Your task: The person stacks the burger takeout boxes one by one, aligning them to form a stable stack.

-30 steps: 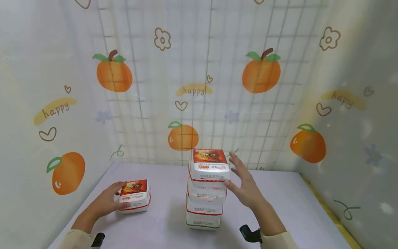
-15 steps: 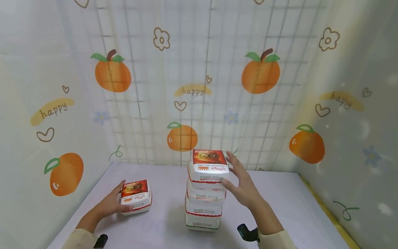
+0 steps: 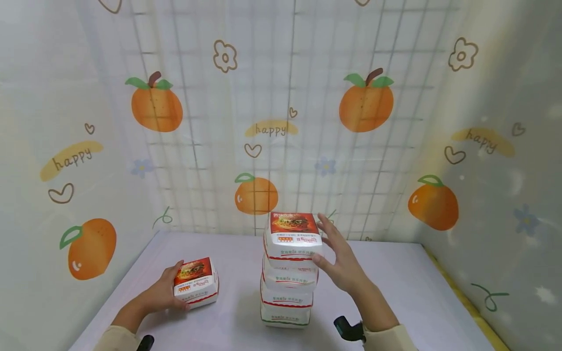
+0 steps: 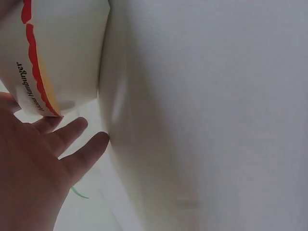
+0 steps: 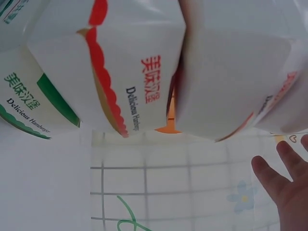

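At the left of the head view, a white burger box (image 3: 196, 282) with a red burger picture on its lid sits on the table. My left hand (image 3: 160, 292) grips it from the left side, thumb at the front and fingers at the back. In the left wrist view, spread fingertips (image 4: 98, 142) lie near the box's printed edge. Several like boxes form a stack near the middle, with one burger box (image 3: 293, 239) on top. My right hand (image 3: 344, 265) stands spread at that top box's right side, thumb near its front corner; whether all its fingers touch is unclear.
The stack's lower boxes (image 3: 287, 297) are slightly out of line with one another. A pale table (image 3: 373, 273) lies under everything, with a yellow strip (image 3: 465, 302) along its right side. A curtain (image 3: 202, 97) printed with oranges surrounds the back and sides.
My left hand has slid its burger box a little to the right and toward me, turning it slightly. The right hand and the stack have stayed nearly still.
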`<state>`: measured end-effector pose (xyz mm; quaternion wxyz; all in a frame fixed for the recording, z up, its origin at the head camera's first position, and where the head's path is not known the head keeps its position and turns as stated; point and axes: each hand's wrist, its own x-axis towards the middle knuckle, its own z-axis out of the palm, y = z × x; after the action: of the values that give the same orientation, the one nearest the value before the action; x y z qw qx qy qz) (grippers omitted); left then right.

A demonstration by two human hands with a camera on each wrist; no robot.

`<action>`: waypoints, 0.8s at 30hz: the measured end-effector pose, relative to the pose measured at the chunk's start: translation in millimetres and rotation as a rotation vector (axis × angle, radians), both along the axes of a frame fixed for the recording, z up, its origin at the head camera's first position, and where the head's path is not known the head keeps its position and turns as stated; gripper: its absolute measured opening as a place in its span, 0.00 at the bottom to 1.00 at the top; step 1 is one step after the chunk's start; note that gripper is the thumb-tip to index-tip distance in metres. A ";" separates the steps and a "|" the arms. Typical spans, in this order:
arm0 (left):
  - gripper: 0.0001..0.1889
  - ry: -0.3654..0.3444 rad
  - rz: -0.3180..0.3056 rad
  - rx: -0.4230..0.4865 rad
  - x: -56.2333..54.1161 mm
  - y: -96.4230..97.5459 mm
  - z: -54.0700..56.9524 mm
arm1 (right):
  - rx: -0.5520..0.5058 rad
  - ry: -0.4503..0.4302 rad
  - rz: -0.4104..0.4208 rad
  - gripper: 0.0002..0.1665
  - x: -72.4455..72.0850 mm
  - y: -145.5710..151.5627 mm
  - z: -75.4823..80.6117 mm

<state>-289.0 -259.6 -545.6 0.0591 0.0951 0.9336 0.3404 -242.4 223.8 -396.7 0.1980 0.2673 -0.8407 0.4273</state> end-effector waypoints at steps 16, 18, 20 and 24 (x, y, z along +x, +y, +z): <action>0.69 0.054 0.061 0.006 0.2 9.6 15.2 | -0.007 0.006 -0.006 0.52 2.9 -2.3 -0.2; 0.68 0.068 0.063 0.001 -1.7 10.0 19.8 | -0.006 0.004 -0.009 0.52 3.3 -2.8 0.7; 0.68 0.085 0.060 0.009 -3.9 10.1 25.5 | -0.005 0.007 -0.008 0.52 3.0 -3.3 1.6; 0.66 0.137 0.044 0.036 -10.0 12.0 39.9 | -0.002 0.010 -0.010 0.52 2.6 -4.1 3.2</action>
<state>-298.9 -247.6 -505.8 -0.0140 0.0988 0.9309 0.3513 -239.9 219.6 -393.4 0.2049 0.2650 -0.8405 0.4258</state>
